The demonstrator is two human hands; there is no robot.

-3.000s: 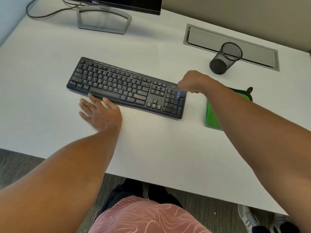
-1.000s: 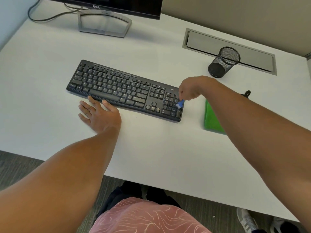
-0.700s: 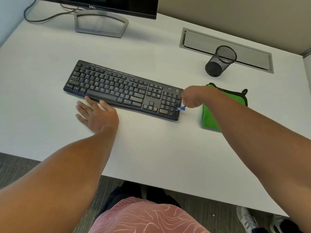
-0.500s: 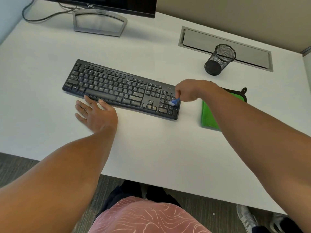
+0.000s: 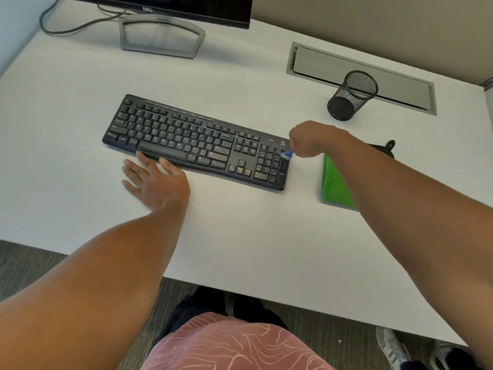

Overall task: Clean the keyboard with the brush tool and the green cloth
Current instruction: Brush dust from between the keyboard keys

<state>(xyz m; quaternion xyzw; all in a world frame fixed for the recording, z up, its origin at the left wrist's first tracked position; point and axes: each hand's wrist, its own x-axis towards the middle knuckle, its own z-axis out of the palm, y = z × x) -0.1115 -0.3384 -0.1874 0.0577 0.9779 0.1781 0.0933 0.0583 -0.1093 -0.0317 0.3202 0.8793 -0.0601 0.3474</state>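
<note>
One brush (image 5: 288,155) stroke higher (numpad corner)

A single head-worn wide-angle camera looks forward and steeply down onto a white surface (image 5: 240,236) from above its near edge. The black keyboard (image 5: 197,141) sits mid-frame, the monitor stand (image 5: 160,36) and a mesh pen cup (image 5: 352,94) lie at the far side. Both forearms stretch away from the lens, and the wearer's lap and shoes fill the bottom, close beneath it.
</note>
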